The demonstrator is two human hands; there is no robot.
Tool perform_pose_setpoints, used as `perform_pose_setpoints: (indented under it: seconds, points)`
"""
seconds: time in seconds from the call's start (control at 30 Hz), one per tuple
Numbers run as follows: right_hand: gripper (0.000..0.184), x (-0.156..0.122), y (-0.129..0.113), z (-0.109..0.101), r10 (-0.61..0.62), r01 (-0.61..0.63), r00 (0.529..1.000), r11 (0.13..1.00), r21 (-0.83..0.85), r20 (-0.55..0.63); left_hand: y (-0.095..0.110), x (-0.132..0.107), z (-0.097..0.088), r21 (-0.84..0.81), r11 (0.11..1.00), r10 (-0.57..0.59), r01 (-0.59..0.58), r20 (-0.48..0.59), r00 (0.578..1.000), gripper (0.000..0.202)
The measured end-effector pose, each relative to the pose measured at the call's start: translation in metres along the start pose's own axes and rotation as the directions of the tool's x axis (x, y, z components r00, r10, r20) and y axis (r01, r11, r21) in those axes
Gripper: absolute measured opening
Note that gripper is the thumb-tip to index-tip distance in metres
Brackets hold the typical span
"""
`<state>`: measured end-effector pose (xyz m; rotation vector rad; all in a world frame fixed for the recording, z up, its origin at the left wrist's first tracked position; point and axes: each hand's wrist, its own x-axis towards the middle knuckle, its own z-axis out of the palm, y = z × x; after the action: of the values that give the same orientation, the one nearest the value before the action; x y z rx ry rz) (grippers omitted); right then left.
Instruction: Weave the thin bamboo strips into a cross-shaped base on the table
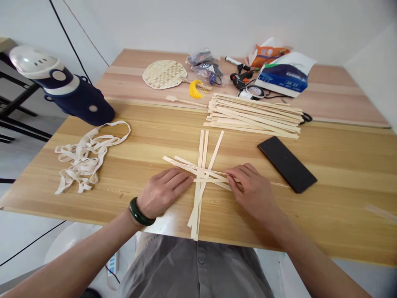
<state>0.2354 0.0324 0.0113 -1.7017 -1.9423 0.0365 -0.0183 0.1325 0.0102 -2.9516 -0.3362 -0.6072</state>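
Observation:
Several pale bamboo strips (201, 163) lie crossed on the table in front of me, some running lengthwise and others across them. My left hand (163, 190) lies flat over the left ends of the crosswise strips, its fingers stretched out and its thumb hidden. On the right, my right hand (251, 188) pinches a crosswise strip between thumb and fingers. The ends of other crosswise strips pass beside or under that hand, where I cannot fully follow them. A dark green bangle (141, 213) circles my left wrist.
Behind the crossing lies a pile of loose strips (254, 116). A black phone-like slab (287, 163) is at the right, a tangled white ribbon (85, 159) and navy container (77, 95) at the left. Farther back are a woven fan (164, 74), glue gun (242, 78) and tissue pack (283, 76).

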Motion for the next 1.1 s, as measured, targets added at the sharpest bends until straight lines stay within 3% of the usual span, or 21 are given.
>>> perform_pose_setpoints:
  seconds: [0.37,0.53,0.63,0.73,0.8,0.93,1.1]
  points:
    - [0.012,-0.008,-0.021,0.01,-0.101,0.109,0.991,0.99,-0.092,0.09,0.019,0.003,-0.025,-0.044,0.999,-0.032,0.03,-0.054,0.998,0.026]
    - [0.02,-0.012,-0.024,-0.011,-0.135,0.14,0.989,0.983,-0.118,0.054,0.032,-0.006,-0.05,0.04,0.999,-0.027,0.034,-0.155,0.987,0.028]
    - [0.021,-0.011,-0.015,-0.033,0.017,-0.022,0.997,0.998,0.063,0.079,0.039,-0.007,-0.059,0.009,1.0,-0.024,0.027,-0.242,0.97,0.025]
    - [0.032,-0.003,0.009,-0.053,0.238,-0.29,0.945,0.926,0.24,0.224,0.039,0.003,-0.046,-0.058,0.997,-0.07,0.058,-0.228,0.971,0.021]
    - [0.038,0.008,0.035,-0.065,0.3,-0.357,0.923,0.902,0.244,0.242,0.033,0.014,-0.029,-0.073,0.992,-0.113,0.101,-0.174,0.978,0.026]
    - [0.036,0.038,0.095,-0.086,0.284,-0.291,0.952,0.955,0.051,0.112,0.021,0.032,0.009,-0.041,0.985,-0.17,0.168,-0.05,0.984,0.048]
    - [0.024,0.072,0.157,-0.09,0.284,-0.281,0.959,0.951,-0.127,0.005,0.014,0.029,0.043,0.02,0.965,-0.259,0.26,-0.044,0.965,0.076]
